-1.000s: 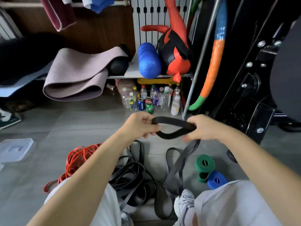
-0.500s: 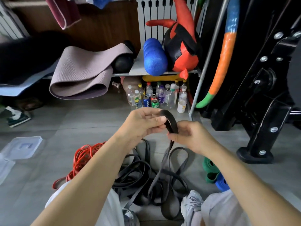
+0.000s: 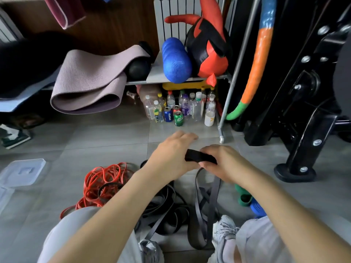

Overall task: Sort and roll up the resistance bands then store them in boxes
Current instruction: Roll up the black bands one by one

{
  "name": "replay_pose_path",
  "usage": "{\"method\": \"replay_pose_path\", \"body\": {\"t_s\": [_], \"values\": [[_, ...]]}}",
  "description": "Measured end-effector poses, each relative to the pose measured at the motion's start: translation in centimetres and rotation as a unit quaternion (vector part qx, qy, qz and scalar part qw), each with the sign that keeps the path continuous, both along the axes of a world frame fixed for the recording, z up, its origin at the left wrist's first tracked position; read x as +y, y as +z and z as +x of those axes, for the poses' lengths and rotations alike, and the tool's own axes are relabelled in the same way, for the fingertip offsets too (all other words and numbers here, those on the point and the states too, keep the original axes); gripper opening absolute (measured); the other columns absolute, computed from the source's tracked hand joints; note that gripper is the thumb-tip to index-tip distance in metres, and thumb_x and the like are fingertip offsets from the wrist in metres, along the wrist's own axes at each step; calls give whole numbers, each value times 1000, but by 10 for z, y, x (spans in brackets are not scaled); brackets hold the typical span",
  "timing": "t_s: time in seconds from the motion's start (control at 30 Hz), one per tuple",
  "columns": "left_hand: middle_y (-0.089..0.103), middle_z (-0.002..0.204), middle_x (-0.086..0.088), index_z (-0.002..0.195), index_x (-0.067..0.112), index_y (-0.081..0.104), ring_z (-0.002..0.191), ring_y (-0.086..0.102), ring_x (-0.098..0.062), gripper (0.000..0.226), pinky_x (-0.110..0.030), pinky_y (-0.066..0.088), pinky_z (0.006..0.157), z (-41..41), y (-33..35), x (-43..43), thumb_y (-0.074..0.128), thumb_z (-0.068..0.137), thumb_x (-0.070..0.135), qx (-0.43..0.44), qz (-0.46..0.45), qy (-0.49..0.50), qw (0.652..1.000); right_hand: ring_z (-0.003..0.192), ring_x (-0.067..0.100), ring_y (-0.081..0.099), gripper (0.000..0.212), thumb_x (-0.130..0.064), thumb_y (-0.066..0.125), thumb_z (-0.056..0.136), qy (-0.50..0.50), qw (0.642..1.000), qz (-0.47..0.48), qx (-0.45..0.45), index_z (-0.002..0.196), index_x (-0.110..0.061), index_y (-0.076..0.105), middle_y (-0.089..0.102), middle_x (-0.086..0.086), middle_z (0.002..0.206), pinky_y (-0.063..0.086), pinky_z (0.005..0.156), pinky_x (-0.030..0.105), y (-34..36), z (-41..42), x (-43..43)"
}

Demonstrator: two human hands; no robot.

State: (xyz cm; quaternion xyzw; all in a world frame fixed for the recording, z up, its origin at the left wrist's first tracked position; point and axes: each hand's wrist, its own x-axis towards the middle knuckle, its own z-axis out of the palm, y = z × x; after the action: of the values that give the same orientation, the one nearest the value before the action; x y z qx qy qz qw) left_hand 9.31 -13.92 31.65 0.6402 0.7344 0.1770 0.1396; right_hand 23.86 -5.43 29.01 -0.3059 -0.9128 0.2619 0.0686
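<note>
**Sorting the bands:** A person low over a grey tiled floor (image 3: pixel 114 137) is holding a black resistance band (image 3: pixel 199 156) between both hands, its upper end wound into a small flat coil. The right hand (image 3: pixel 222 164) is curling its fingers over the coil, and its grip is closing around the band. The left hand (image 3: pixel 171 154) is lying against the coil's left end with fingers stretching forward, straight and slightly blurred. Its grip is loose and its thumb is hidden.

The unrolled length of the band is hanging from the coil down to the floor and looping between the person's shoes (image 3: pixel 226 230). There it is lying beside a heap of black bands (image 3: pixel 167 209). A tangle of red bands (image 3: pixel 102 185) is lying just left of that heap.

To the right, partly behind the right forearm, a green rolled band (image 3: pixel 244 198) and a blue rolled band (image 3: pixel 257 207) are sitting side by side on the floor. A clear plastic box lid (image 3: pixel 20 173) is lying well apart at the far left.

Behind the hands, bottles and cans (image 3: pixel 180 109) are standing under a shelf (image 3: pixel 157 76). The shelf is carrying a blue foam roller (image 3: pixel 176 61), and a folded mat (image 3: pixel 89 80) is drooping over its edge.
</note>
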Motion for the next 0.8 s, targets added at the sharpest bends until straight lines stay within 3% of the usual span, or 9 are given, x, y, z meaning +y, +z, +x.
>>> {"method": "replay_pose_path", "body": {"t_s": [0.07,0.17,0.23,0.3,0.37,0.57,0.7,0.8], "values": [[58,107,2,120,23,57,102,57,-19,44,-28,44,81,2,-5,4,69,79,34,38,-57,-9,998,69,9,52,9,-22,59,89,0,999,-36,35,96,-24,63,58,-6,79,40,61,24,1,3,-1],[60,81,8,94,22,64,76,58,-16,15,-22,41,60,5,-6,6,65,79,25,-26,-49,14,998,68,4,53,13,-19,63,85,-26,993,-75,86,89,-31,60,58,-10,75,40,59,17,4,9,-1],[55,71,14,84,25,60,60,53,-9,11,-18,37,52,4,-4,5,67,77,22,-90,-20,28,995,77,4,59,22,-17,67,82,-53,983,-120,125,94,-33,58,63,-11,84,45,68,16,5,12,0],[54,61,19,78,28,59,51,50,-2,15,-15,37,49,0,1,4,72,75,21,-152,0,37,988,91,9,63,30,-18,71,80,-66,972,-160,156,99,-36,55,67,-8,97,50,83,26,7,13,2],[58,53,19,78,30,62,49,52,1,18,-13,40,50,-5,7,2,76,73,20,-232,5,46,972,91,10,65,27,-21,72,80,-66,968,-172,171,93,-39,57,68,-9,97,52,86,32,10,15,3],[68,77,8,85,22,66,73,64,-6,23,-20,52,77,-7,9,-2,69,78,0,-462,68,41,884,92,-2,66,22,-18,70,81,-54,941,-216,257,94,-35,65,71,-18,91,50,88,20,11,13,0],[71,80,1,94,9,61,78,67,-9,18,-19,54,73,-6,9,-1,61,76,5,-637,73,41,767,86,-2,67,29,-6,71,78,-82,898,-256,349,91,-33,67,72,-21,83,49,80,13,13,8,-5],[70,85,-2,99,5,60,77,67,-9,26,-17,54,71,-3,10,0,59,73,9,-694,59,22,717,87,3,67,23,-5,67,80,-76,870,-284,397,94,-23,68,73,-14,85,50,80,16,17,10,-6]]}}
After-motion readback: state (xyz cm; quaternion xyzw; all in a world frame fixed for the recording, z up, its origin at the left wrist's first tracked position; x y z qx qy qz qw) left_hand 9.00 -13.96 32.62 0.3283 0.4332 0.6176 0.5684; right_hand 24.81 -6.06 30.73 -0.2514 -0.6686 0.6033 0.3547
